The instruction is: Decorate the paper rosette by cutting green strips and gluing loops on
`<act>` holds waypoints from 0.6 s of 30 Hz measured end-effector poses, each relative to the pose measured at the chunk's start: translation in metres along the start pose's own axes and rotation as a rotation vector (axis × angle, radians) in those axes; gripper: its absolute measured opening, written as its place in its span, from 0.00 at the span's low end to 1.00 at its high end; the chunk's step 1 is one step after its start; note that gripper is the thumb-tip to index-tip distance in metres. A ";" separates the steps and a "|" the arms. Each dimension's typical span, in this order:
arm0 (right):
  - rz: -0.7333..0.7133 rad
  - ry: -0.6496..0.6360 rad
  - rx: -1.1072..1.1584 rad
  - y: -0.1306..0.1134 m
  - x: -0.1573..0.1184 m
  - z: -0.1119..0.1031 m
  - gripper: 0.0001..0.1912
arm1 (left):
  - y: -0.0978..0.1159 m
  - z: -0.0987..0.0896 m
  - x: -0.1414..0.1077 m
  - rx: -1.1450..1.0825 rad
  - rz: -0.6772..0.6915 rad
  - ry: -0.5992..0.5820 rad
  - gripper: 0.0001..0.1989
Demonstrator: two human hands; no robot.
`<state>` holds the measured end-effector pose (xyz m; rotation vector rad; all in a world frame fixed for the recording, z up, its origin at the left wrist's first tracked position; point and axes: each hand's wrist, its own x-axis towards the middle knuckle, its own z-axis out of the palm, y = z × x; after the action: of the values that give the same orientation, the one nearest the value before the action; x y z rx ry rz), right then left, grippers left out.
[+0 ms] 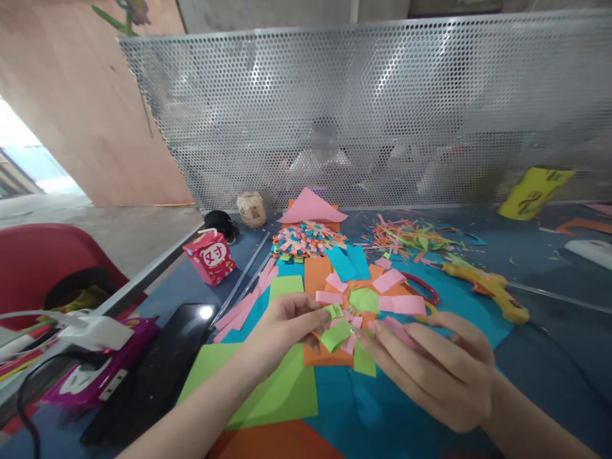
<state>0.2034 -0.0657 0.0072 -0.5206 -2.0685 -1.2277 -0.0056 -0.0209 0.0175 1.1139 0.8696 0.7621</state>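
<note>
Above the middle of the table, my left hand (292, 324) pinches a small light green strip (338, 336), bent over like a loop. My right hand (437, 366) has its fingers closed at the right end of this strip, where small pink bits (350, 344) also show. What exactly sits between the right fingertips is partly hidden. Under and behind both hands lies an orange sheet (315, 274) bearing a ring of pink strips (400, 305) around a green round patch (363, 301). A folded blue strip (348, 262) stands at its far side.
A yellow glue gun (488, 290) and red-handled scissors (425, 285) lie right. Colourful scraps (406, 236) and a fringed multicoloured piece (308, 240) lie behind. Left are a black phone (148, 370), purple power strip (102, 366) and red box (210, 256). A perforated metal screen (335, 95) bounds the back.
</note>
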 end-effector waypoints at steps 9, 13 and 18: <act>-0.006 -0.042 -0.005 -0.002 -0.003 0.000 0.08 | -0.002 -0.001 0.003 0.003 -0.001 0.031 0.06; -0.028 -0.053 -0.016 -0.003 -0.004 0.001 0.07 | -0.001 0.000 0.002 0.003 -0.011 0.037 0.07; -0.034 -0.002 -0.025 -0.004 -0.004 0.005 0.09 | -0.002 -0.001 0.002 0.038 -0.014 0.033 0.09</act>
<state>0.2016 -0.0637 0.0002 -0.4998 -2.0742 -1.2749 -0.0052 -0.0196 0.0152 1.1308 0.9219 0.7567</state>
